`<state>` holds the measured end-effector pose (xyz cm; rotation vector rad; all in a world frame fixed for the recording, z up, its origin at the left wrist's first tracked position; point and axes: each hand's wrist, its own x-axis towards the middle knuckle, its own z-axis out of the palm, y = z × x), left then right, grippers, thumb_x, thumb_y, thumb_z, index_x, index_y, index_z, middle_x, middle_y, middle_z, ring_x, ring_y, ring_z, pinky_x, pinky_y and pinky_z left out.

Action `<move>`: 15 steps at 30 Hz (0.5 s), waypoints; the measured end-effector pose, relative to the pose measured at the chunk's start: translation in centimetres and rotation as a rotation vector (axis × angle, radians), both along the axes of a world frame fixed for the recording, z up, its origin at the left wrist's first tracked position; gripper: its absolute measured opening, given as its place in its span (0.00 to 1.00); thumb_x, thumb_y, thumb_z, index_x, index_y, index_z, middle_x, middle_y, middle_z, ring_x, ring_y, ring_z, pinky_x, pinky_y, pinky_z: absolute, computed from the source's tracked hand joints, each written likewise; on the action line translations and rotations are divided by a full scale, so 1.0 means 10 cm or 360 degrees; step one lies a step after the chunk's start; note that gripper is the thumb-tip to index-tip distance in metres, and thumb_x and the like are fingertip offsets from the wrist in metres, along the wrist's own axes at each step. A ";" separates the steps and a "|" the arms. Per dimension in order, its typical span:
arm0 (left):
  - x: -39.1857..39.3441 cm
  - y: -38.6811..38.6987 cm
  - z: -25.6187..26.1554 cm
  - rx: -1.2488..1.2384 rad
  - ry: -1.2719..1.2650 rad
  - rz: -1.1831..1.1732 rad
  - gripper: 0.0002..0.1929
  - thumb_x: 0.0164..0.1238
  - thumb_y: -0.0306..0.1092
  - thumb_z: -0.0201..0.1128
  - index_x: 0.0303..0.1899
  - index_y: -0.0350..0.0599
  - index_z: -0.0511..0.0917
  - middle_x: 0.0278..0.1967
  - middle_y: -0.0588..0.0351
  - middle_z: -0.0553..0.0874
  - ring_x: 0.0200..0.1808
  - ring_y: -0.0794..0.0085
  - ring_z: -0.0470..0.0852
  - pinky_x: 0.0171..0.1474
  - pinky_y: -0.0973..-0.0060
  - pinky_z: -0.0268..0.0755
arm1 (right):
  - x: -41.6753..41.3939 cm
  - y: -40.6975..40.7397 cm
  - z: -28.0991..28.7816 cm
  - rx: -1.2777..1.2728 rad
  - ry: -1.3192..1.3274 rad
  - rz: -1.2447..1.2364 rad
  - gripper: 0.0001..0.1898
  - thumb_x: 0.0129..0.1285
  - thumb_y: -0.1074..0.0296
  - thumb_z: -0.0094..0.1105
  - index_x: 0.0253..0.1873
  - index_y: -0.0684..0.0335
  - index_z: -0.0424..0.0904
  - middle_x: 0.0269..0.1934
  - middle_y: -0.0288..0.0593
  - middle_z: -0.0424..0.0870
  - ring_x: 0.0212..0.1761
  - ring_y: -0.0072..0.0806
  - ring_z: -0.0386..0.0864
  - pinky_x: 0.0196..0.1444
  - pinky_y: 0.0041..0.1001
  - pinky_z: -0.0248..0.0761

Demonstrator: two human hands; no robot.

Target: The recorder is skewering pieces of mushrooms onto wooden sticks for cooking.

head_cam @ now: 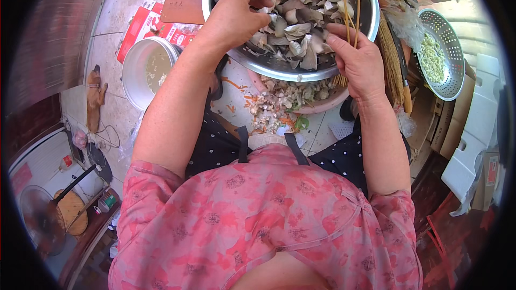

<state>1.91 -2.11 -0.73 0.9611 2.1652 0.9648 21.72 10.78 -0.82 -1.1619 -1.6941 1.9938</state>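
A large metal basin (294,75) full of torn oyster mushrooms (298,32) stands before me. Over its left side, my left hand (240,18) has thumb and fingertips curled at the mushrooms; whether a piece is pinched there is unclear. My right hand (358,64), at the basin's right rim, is closed around thin bamboo skewers (357,0). Their long ends rise over the mushrooms, and more ends show below the hand. Its thumb and forefinger are close to a mushroom piece. Below the basin is a pink tub (322,104) with mushroom trimmings (270,106).
A white bucket (131,74) with cloudy liquid stands left, beside a red printed carton (135,32) and a brown board (183,0). A small brown dog (94,102) lies on the tiles. At right are a straw broom (389,56), a metal colander (453,56) and white foam (469,145).
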 end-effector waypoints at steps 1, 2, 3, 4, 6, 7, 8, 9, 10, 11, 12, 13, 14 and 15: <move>-0.02 -0.01 -0.02 -0.0001 0.0002 0.0002 0.13 0.55 0.30 0.67 0.42 0.39 0.82 0.38 0.55 0.84 0.41 0.68 0.84 0.47 0.72 0.76 | 0.00 -0.01 0.01 -0.0001 0.0002 0.0002 0.16 0.59 0.68 0.66 0.50 0.67 0.81 0.29 0.30 0.79 0.24 0.12 0.69 0.26 0.14 0.63; -0.04 -0.02 -0.06 -0.0267 0.0289 -0.0264 0.12 0.53 0.30 0.66 0.41 0.40 0.82 0.38 0.54 0.85 0.44 0.64 0.83 0.49 0.69 0.76 | 0.00 -0.02 0.01 0.0016 0.0001 0.0011 0.15 0.59 0.68 0.66 0.50 0.67 0.81 0.30 0.31 0.79 0.24 0.12 0.69 0.26 0.14 0.63; -0.04 -0.02 -0.09 -0.0531 0.0577 -0.0532 0.12 0.50 0.30 0.65 0.39 0.40 0.83 0.39 0.52 0.85 0.46 0.60 0.83 0.50 0.67 0.75 | 0.00 -0.02 0.01 0.0033 -0.0001 0.0019 0.15 0.58 0.68 0.66 0.49 0.67 0.81 0.30 0.31 0.79 0.24 0.13 0.69 0.26 0.15 0.64; 0.05 -0.04 -0.11 -0.0760 0.0858 -0.0622 0.12 0.51 0.29 0.63 0.39 0.42 0.84 0.42 0.53 0.84 0.51 0.57 0.79 0.53 0.64 0.72 | 0.00 -0.02 0.02 0.0034 0.0000 0.0019 0.15 0.58 0.68 0.66 0.49 0.67 0.81 0.30 0.31 0.79 0.24 0.13 0.69 0.26 0.15 0.64; 0.13 -0.06 -0.23 -0.0868 0.1013 -0.0693 0.11 0.52 0.30 0.62 0.39 0.44 0.84 0.43 0.54 0.84 0.53 0.59 0.77 0.53 0.63 0.71 | 0.00 -0.03 0.02 0.0060 -0.0037 0.0087 0.14 0.59 0.69 0.65 0.49 0.66 0.82 0.29 0.30 0.78 0.24 0.12 0.69 0.26 0.15 0.63; 0.15 -0.07 -0.28 -0.0975 0.1167 -0.0763 0.11 0.53 0.30 0.61 0.39 0.46 0.85 0.43 0.56 0.83 0.54 0.62 0.76 0.54 0.62 0.70 | 0.00 -0.04 0.03 0.0059 -0.0035 0.0089 0.14 0.59 0.69 0.65 0.49 0.66 0.82 0.29 0.30 0.78 0.24 0.12 0.69 0.26 0.15 0.63; 0.15 -0.06 -0.32 -0.1025 0.1165 -0.0772 0.11 0.55 0.31 0.60 0.40 0.51 0.86 0.45 0.56 0.81 0.54 0.63 0.75 0.54 0.61 0.69 | 0.00 -0.05 0.05 0.0049 -0.0031 0.0144 0.14 0.59 0.68 0.65 0.48 0.65 0.82 0.28 0.29 0.78 0.24 0.12 0.69 0.26 0.15 0.63; 0.15 -0.06 -0.34 -0.1024 0.1165 -0.0774 0.11 0.55 0.31 0.60 0.40 0.51 0.86 0.45 0.56 0.81 0.54 0.63 0.75 0.54 0.61 0.69 | 0.01 -0.06 0.05 0.0041 -0.0029 0.0194 0.13 0.59 0.68 0.65 0.48 0.65 0.82 0.27 0.29 0.77 0.23 0.12 0.69 0.26 0.15 0.63; 0.14 -0.06 -0.34 -0.1002 0.1171 -0.0785 0.11 0.55 0.31 0.60 0.40 0.52 0.85 0.45 0.56 0.80 0.54 0.63 0.75 0.54 0.60 0.69 | 0.02 -0.06 0.05 0.0041 -0.0031 0.0191 0.13 0.59 0.68 0.65 0.48 0.65 0.82 0.27 0.29 0.77 0.23 0.12 0.69 0.26 0.15 0.63; 0.13 -0.06 -0.35 -0.0981 0.1176 -0.0796 0.10 0.56 0.32 0.60 0.39 0.52 0.85 0.44 0.55 0.80 0.55 0.62 0.75 0.54 0.60 0.69 | 0.03 -0.07 0.05 0.0055 -0.0032 0.0207 0.13 0.59 0.68 0.64 0.48 0.65 0.82 0.26 0.28 0.77 0.23 0.12 0.68 0.25 0.15 0.62; 0.11 -0.07 -0.36 -0.0980 0.1178 -0.0797 0.10 0.56 0.32 0.60 0.39 0.52 0.85 0.44 0.55 0.80 0.55 0.62 0.75 0.54 0.60 0.69 | 0.04 -0.06 0.05 0.0069 -0.0031 0.0224 0.13 0.59 0.68 0.64 0.47 0.64 0.82 0.26 0.28 0.76 0.22 0.12 0.68 0.25 0.15 0.62; 0.10 -0.07 -0.37 -0.0932 0.1135 -0.0813 0.09 0.56 0.32 0.59 0.39 0.51 0.84 0.44 0.55 0.80 0.54 0.62 0.74 0.54 0.59 0.69 | 0.04 -0.06 0.06 0.0071 -0.0030 0.0222 0.13 0.59 0.68 0.64 0.47 0.64 0.82 0.26 0.28 0.76 0.22 0.12 0.68 0.25 0.15 0.62; 0.07 -0.08 -0.37 -0.0884 0.1092 -0.0830 0.09 0.56 0.32 0.59 0.38 0.50 0.83 0.44 0.54 0.79 0.54 0.61 0.74 0.54 0.58 0.68 | 0.05 -0.05 0.07 0.0056 -0.0019 0.0225 0.13 0.59 0.68 0.64 0.47 0.64 0.82 0.26 0.28 0.76 0.22 0.12 0.68 0.25 0.16 0.62; 0.05 -0.09 -0.36 -0.0884 0.1092 -0.0833 0.09 0.56 0.32 0.59 0.38 0.50 0.83 0.44 0.54 0.79 0.54 0.61 0.74 0.54 0.58 0.68 | 0.05 -0.05 0.07 0.0039 -0.0010 0.0225 0.12 0.59 0.68 0.64 0.47 0.64 0.82 0.26 0.28 0.76 0.22 0.12 0.68 0.24 0.16 0.62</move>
